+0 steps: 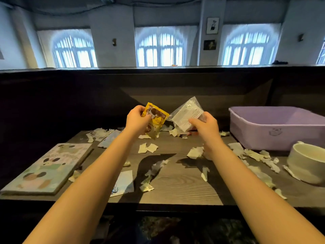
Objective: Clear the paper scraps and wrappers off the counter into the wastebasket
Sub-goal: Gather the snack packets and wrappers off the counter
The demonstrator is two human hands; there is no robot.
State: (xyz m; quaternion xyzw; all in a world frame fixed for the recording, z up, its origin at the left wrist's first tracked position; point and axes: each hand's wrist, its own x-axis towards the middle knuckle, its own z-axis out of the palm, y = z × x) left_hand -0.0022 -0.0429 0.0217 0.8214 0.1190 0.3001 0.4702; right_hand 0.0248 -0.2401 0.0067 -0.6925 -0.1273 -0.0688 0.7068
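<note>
My left hand (136, 118) grips a yellow snack wrapper (157, 117) and holds it up above the back of the wooden counter (179, 184). Beside it, my right hand (204, 125) pinches a clear plastic wrapper (186, 111) with a white card inside, also lifted off the counter. Several torn paper scraps (195, 153) lie scattered over the counter, thickest along the right side (255, 155) and at the back left (100, 133). A lilac plastic tub (274, 138) stands at the right rear; no other basket is in view.
A pastel picture book (45, 169) lies at the counter's left end, with a printed paper (123, 184) next to it. A white bowl (306, 164) sits at the right edge, in front of the tub. A dark raised ledge (158, 81) walls off the back.
</note>
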